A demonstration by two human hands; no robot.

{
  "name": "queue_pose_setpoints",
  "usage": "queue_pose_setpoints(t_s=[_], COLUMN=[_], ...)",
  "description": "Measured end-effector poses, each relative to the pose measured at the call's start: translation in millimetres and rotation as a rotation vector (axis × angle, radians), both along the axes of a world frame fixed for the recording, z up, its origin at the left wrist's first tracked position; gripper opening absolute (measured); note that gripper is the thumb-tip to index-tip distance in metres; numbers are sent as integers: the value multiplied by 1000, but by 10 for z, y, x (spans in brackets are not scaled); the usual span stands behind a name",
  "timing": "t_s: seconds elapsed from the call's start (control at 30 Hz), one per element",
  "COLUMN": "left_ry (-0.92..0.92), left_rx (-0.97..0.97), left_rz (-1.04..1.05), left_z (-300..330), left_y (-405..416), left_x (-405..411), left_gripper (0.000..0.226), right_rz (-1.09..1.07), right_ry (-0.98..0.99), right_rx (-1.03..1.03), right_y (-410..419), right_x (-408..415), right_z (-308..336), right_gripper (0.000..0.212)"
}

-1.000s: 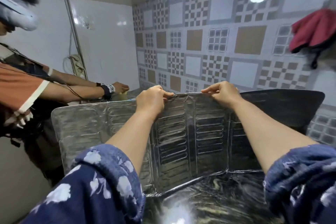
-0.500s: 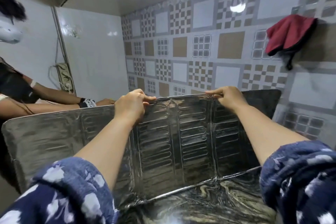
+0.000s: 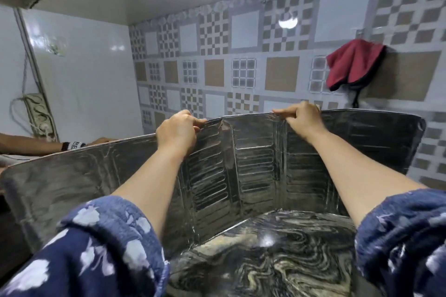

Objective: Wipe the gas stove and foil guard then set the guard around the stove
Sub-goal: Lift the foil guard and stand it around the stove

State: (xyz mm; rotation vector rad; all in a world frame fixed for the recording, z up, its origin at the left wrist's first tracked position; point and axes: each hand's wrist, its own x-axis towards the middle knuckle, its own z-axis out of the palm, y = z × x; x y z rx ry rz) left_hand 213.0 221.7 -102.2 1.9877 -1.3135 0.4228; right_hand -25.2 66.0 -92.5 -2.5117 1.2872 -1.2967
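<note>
**Both hands on the guard's top edge**

Head view: one foil guard (image 3: 253, 171) stands upright on the swirled marble counter (image 3: 277, 260), its panels folded into an open bay. The left hand (image 3: 177, 131) pinches the guard's top edge at one fold; the right hand (image 3: 300, 117) pinches the same edge further along, fingers closed over the rim. Bare counter lies inside the guard, between the two forearms. The guard's left panel runs out towards the frame's edge, and its right panel ends near the tiled wall (image 3: 241, 55). Above that end hangs one red cloth (image 3: 350, 65). Beyond the left panel, another person's arm (image 3: 31, 144) rests. No stove is in view.
</note>
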Motion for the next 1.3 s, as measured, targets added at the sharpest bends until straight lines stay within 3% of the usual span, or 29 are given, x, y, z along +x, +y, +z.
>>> queue_pose_setpoints(t_s=[0.3, 0.6, 0.9, 1.03, 1.3], left_ry=[-34, -57, -157, -94, -154], left_rx=[-63, -54, -93, -67, -54], left_rz=[-254, -507, -588, -608, -643], left_z=[133, -9, 353, 264, 85], left_y=[-912, -1405, -1711, -1897, -2100], left_x=[-745, -1996, -2717, -2955, -3311], left_gripper=[19, 23, 33, 29, 34], right_rz=[-297, -515, -583, -633, -679], right_ry=[27, -6, -60, -54, -39], right_rx=[-88, -29, -79, -55, -61], right_y=[-175, 118, 189, 196, 54], right_x=[-1096, -2424, -3164, -3399, -3762], right_z=[295, 208, 432, 435, 176], right_gripper=[25, 20, 22, 22, 22])
